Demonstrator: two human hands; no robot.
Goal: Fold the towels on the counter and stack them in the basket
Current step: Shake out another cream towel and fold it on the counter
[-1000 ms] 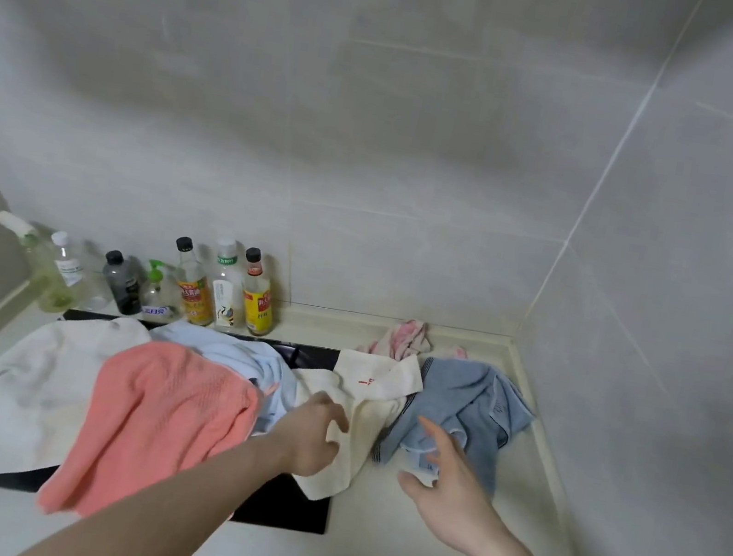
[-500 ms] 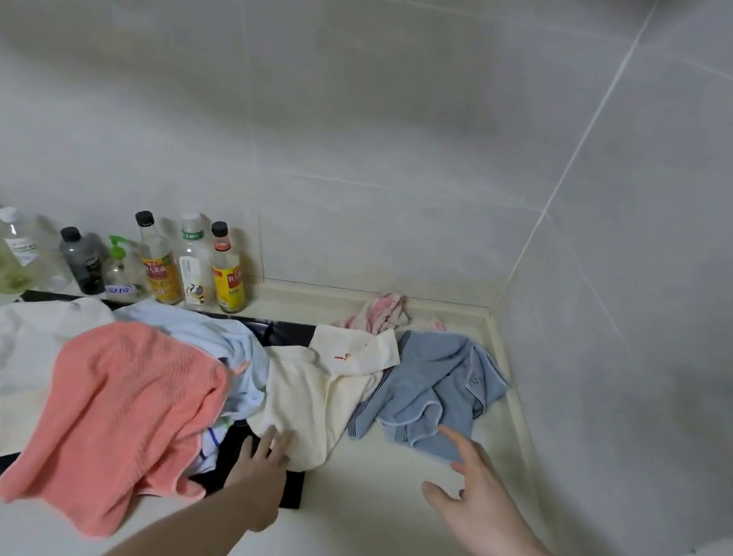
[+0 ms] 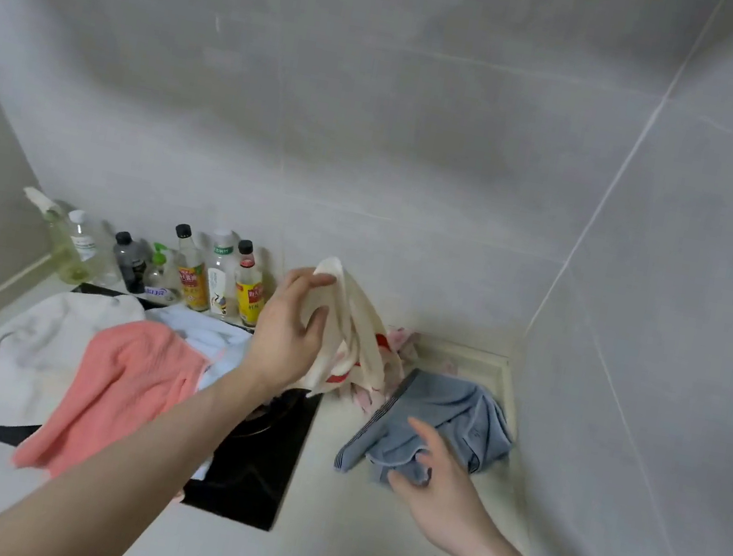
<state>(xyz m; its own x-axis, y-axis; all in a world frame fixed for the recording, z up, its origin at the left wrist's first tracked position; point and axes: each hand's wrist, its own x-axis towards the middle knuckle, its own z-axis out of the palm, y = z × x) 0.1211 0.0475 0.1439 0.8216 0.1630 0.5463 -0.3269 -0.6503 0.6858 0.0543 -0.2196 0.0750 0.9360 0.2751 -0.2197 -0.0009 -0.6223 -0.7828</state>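
Left hand (image 3: 290, 328) grips the cream towel (image 3: 357, 334), lifted above the counter (image 3: 359, 543); right hand (image 3: 440, 489), fingers spread, hovers beside the blue towel (image 3: 443, 417).

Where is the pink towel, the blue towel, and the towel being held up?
pink towel (image 3: 120, 387), head view, middle of its cloth.
blue towel (image 3: 438, 416), head view, its flat upper part.
cream towel (image 3: 359, 325), head view, hanging folds beside the left hand (image 3: 289, 337).

home kitchen, probably | tiled walls (image 3: 426, 142) | cooktop (image 3: 260, 468) | condiment bottles (image 3: 209, 276)
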